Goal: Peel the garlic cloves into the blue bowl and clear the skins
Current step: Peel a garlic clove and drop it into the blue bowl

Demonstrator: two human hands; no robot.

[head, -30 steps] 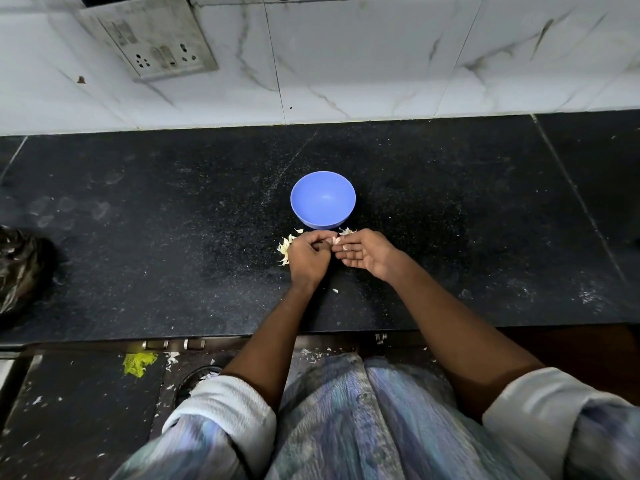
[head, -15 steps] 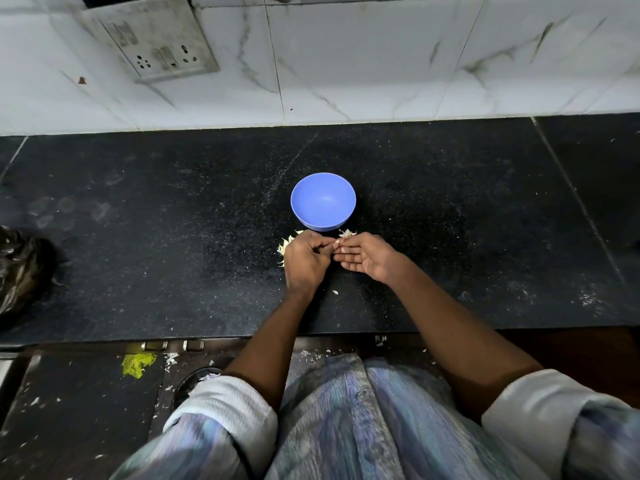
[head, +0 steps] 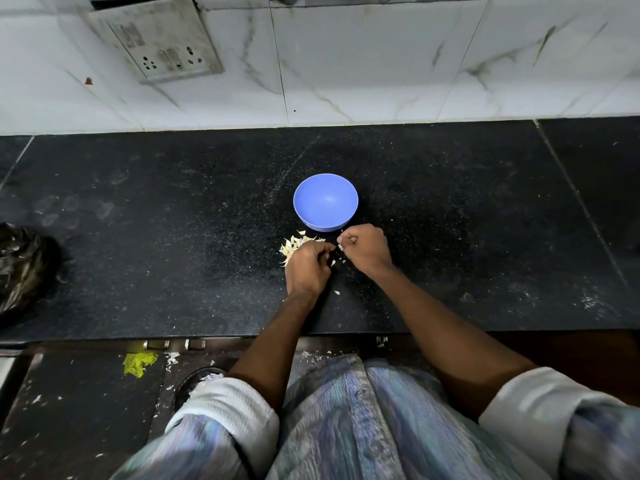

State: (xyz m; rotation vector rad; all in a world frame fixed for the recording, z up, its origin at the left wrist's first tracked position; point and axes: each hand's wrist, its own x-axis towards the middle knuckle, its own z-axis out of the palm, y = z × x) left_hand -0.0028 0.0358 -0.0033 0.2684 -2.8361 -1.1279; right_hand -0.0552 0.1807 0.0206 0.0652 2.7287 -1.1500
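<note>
The round blue plastic bowl (head: 325, 201) sits mid-worktop on the speckled black stone worktop (head: 138, 237). Just before it lies a heap of pale papery garlic skins (head: 294, 244). Both hands curl beside it: the left hand (head: 307, 268) and right hand (head: 365, 249) seemingly pinch a small white clove piece (head: 340, 247), mostly hidden.

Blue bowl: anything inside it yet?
The blue bowl shows only bare blue interior, no cloves. Its near inner wall is hidden by the rim. The garlic pile lies on the counter beside the left hand.
</note>
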